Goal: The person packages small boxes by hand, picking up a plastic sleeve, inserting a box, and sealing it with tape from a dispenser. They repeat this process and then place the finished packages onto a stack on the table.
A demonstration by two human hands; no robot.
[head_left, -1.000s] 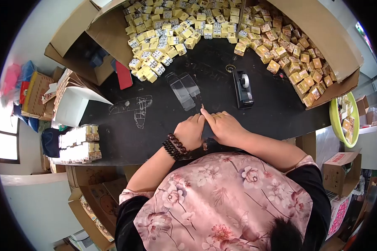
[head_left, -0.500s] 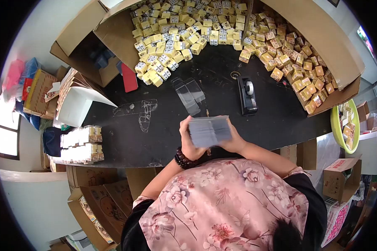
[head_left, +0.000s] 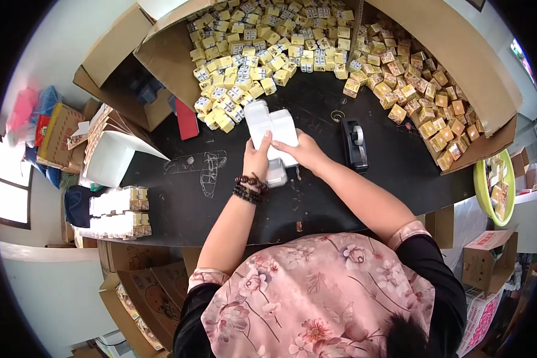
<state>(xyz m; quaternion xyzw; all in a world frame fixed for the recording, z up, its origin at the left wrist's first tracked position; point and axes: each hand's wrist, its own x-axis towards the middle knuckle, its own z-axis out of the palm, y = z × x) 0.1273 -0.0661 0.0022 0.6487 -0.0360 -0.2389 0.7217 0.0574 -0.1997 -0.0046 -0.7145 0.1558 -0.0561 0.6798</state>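
Both hands reach forward over the black table onto flat, glossy clear plastic box pieces, which look whitish with glare. My left hand grips their near left side, its thumb lying on top. On the right edge, my right hand is closed with its thumb across the upper surface. The pieces lie in offset groups, one reaching far left and another sticking out toward me below the left hand. How many layers there are cannot be made out, and the fingers beneath are hidden.
A black tape dispenser stands right of the hands. Small yellow boxes and orange-yellow boxes are heaped behind cardboard walls. Packed rows sit at the left, near a red flat item. A green basket stands at the right edge.
Both hands have moved forward, away from my body, with the plastic stack. It was upright as a thick block and now lies lower and spread, over where loose clear pieces lay.
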